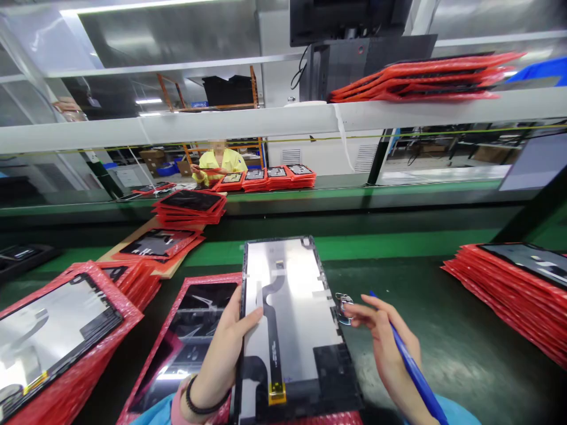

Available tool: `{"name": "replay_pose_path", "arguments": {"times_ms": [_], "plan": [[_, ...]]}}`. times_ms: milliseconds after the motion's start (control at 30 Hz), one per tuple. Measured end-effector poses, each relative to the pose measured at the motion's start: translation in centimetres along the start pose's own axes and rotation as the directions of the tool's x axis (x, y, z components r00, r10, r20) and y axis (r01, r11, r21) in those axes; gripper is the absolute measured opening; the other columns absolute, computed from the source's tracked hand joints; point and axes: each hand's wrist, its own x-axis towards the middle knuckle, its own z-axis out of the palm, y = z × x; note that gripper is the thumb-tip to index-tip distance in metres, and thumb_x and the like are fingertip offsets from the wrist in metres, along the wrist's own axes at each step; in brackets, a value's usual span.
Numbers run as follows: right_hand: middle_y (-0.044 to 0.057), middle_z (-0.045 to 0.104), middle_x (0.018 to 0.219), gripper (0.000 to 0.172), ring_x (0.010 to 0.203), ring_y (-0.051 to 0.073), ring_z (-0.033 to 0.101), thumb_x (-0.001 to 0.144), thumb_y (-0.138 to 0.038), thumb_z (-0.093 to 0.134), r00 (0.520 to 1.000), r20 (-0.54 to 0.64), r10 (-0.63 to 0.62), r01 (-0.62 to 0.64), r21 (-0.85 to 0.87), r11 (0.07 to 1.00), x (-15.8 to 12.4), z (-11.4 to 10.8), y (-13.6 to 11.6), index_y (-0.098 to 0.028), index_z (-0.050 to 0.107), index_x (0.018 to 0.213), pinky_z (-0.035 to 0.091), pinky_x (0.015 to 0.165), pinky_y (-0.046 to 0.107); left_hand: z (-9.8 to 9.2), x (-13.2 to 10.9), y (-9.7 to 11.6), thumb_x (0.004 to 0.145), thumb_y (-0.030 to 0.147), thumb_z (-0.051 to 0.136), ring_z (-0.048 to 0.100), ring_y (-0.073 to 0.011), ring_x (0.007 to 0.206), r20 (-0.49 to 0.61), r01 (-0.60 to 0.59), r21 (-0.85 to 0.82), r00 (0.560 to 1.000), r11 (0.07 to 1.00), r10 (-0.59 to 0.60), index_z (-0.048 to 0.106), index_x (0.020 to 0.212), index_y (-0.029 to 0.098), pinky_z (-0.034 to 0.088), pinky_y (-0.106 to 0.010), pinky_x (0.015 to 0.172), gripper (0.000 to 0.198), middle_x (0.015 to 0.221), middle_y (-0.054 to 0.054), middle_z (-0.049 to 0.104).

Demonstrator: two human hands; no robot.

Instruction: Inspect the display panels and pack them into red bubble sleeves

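A silver display panel (292, 307) with a black flex cable down its back lies in front of me on a red bubble-wrap sleeve. My left hand (225, 348) grips the panel's left edge, thumb on its surface. At the panel's right edge my right hand (385, 342) holds a blue pen (411, 366) along the palm while its fingertips pinch a small clear film tab (343, 304).
Stacks of panels in red bubble wrap sit at left (57, 330), right (514, 289) and mid-left (190, 206). Another stack lies on the upper shelf (420, 77). A person in yellow (219, 165) works across the green conveyor belt (398, 242). Dark mat (443, 342) lies right of me.
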Motion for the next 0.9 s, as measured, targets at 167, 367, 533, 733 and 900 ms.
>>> {"name": "replay_pose_path", "arguments": {"times_ms": [167,367,533,733,900], "plan": [[0.007,0.069,0.116,0.037,0.105,0.024,0.064,0.085,-0.042,0.062,0.908,0.33,0.257,-0.348,0.258,0.901,0.7,2.6,-6.0,-0.026,0.06,0.119,0.054,0.081,0.031,1.6,-1.1,3.6,0.075,0.027,0.071,0.058,-0.0224,0.114,-0.056,-0.133,-0.078,0.99,0.988,0.128,0.045,0.133,0.025,0.048,-0.027,0.091,0.064,0.124,-0.002,0.063],[-0.002,0.07,0.114,0.04,0.113,0.024,0.06,0.069,-0.033,0.08,0.909,0.19,0.372,-0.407,0.211,0.889,0.8,5.1,-9.3,-0.033,0.068,0.108,0.051,0.093,0.032,3.3,-1.3,4.7,0.079,0.029,0.066,0.057,-0.023,0.115,-0.037,-0.212,-0.079,0.977,0.974,0.209,0.046,0.132,0.024,0.046,-0.03,0.094,0.057,0.123,-0.003,0.063],[0.0,0.069,0.116,0.047,0.119,0.028,0.056,0.065,-0.036,0.082,0.954,0.052,0.295,-0.299,0.131,0.945,1.9,5.7,-9.6,-0.03,0.068,0.109,0.047,0.1,0.037,2.7,-1.8,4.8,0.073,0.029,0.073,0.046,-0.0224,0.127,0.076,-0.355,0.06,0.933,0.933,0.351,0.006,0.144,0.043,0.036,-0.036,0.105,0.098,0.142,-0.001,0.046],[-0.001,0.069,0.116,0.047,0.118,0.029,0.056,0.065,-0.037,0.082,0.982,-0.023,0.188,-0.185,0.108,0.977,2.4,6.6,-9.3,-0.032,0.068,0.109,0.053,0.094,0.036,1.7,-2.3,3.7,0.057,0.023,0.079,0.01,-0.0373,0.142,0.175,-0.411,0.462,0.911,0.786,0.374,0.024,0.145,0.037,0.008,-0.058,0.112,0.105,0.156,-0.005,0.02],[0.003,0.066,0.12,0.053,0.116,0.033,0.057,0.063,-0.042,0.082,0.987,-0.061,0.146,-0.145,0.033,0.989,2.8,6.7,-8.2,-0.031,0.067,0.113,0.053,0.094,0.043,2.8,-1.3,3.6,0.054,0.02,0.076,0.009,-0.0383,0.142,0.073,-0.389,0.527,0.907,0.756,0.416,0.038,0.14,0.037,0.011,-0.061,0.11,0.095,0.153,-0.003,0.027]]}}
